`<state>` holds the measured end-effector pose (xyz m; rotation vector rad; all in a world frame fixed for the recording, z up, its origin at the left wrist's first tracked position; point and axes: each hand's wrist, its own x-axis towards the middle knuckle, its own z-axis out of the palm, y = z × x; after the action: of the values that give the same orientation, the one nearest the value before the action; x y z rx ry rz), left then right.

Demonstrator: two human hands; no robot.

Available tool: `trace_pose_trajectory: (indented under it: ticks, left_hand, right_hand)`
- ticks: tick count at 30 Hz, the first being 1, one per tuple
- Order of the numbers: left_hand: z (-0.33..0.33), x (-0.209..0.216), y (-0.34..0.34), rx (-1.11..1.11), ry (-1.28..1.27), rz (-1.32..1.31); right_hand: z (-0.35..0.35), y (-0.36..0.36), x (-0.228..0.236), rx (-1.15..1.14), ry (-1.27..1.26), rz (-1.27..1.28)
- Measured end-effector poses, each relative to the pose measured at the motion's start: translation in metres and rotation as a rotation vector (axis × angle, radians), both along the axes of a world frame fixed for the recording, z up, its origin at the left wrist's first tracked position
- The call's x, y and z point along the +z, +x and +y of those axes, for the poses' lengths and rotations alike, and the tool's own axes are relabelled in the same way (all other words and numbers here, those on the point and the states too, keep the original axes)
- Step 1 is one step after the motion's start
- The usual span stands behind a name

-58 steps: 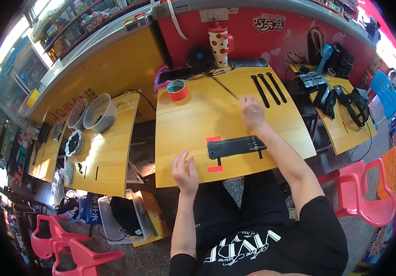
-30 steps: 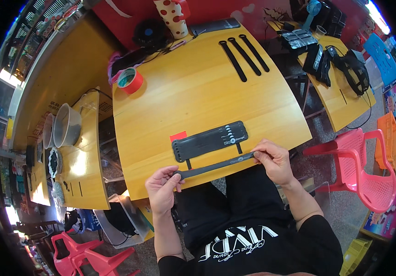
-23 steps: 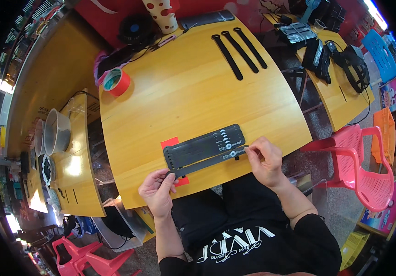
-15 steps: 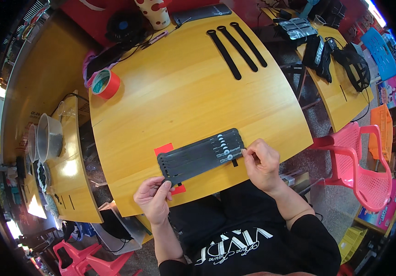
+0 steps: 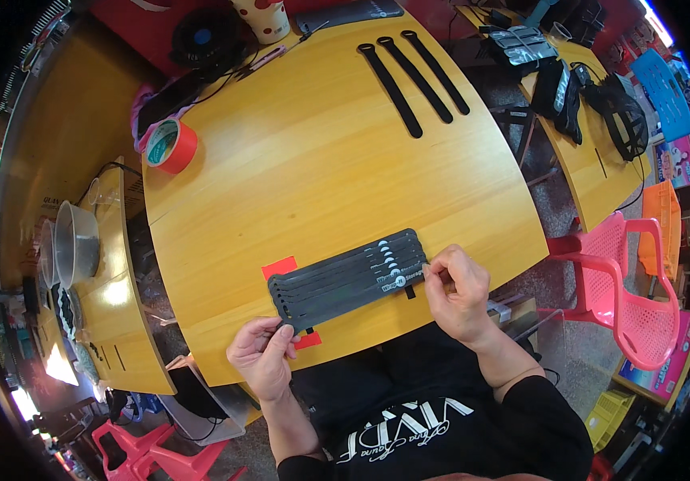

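Note:
A row of flat black hook-and-loop straps [image 5: 329, 268] lies overlapped side by side near the table's front edge, with pale print toward their right ends. My left hand [image 5: 263, 359] pinches the slotted left end of the nearest strap [image 5: 345, 307] between thumb and finger. At its other end, my right hand [image 5: 459, 293] is closed in a pinch on the strap's right tip. Pieces of red tape [image 5: 279, 267] show on the tabletop beyond and below the straps' left ends. Small black tabs stick out under the near side.
Three separate black straps [image 5: 415, 80] lie at the far right of the wooden table [image 5: 305, 176]. A red tape roll [image 5: 171, 147] stands at the far left. Behind are a polka-dot cup [image 5: 265, 20] and a black fan [image 5: 203, 40]. A pink chair [image 5: 613, 280] stands to the right.
The view has shifted slightly. The nearest strap now covers more of the one behind it, hiding most of that one's print. Both hands keep their pinch on its ends.

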<state>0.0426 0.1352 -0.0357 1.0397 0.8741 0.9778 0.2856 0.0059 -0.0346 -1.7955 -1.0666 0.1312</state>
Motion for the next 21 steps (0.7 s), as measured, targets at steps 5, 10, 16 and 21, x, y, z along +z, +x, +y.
trace_pose_trajectory:
  ticks: [5, 10, 16, 21]
  left_hand:
    - [0.0000, -0.0001, -0.0013, 0.007, 0.011, 0.012]
    - [0.0005, -0.0008, -0.0011, 0.006, 0.015, 0.007]
    - [0.0002, -0.0004, -0.0015, -0.003, 0.013, 0.012]
    - [0.0007, -0.0013, -0.0024, -0.007, 0.028, 0.027]
  right_hand:
    - [0.0024, -0.0007, 0.0024, 0.001, -0.023, -0.014]
    - [0.0034, -0.0013, 0.0018, -0.016, -0.023, -0.023]
    - [0.0037, -0.0011, 0.0010, -0.017, -0.030, -0.029]
    - [0.0047, -0.0021, 0.0018, -0.026, -0.054, -0.053]
